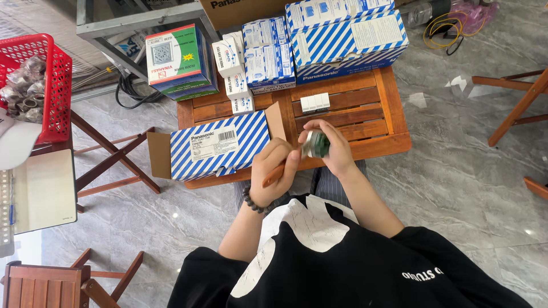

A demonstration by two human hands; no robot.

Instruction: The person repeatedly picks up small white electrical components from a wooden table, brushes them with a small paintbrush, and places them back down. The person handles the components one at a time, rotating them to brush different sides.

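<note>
My right hand (334, 149) grips a small green and white part (315, 144) just above the front edge of the low wooden table (377, 122). My left hand (275, 171) holds an orange-handled tool (273, 176), whose tip is hidden behind the fingers near the part. A beaded bracelet circles my left wrist. A row of small white switch pieces (315, 102) lies on the table behind my hands.
A blue-and-white striped carton (220, 144) with open flaps lies left of my hands. More striped and white boxes (342, 40) and a green box (178, 60) stand at the back. A red basket (48, 85), folding stools and a yellow cable (451, 25) surround the table.
</note>
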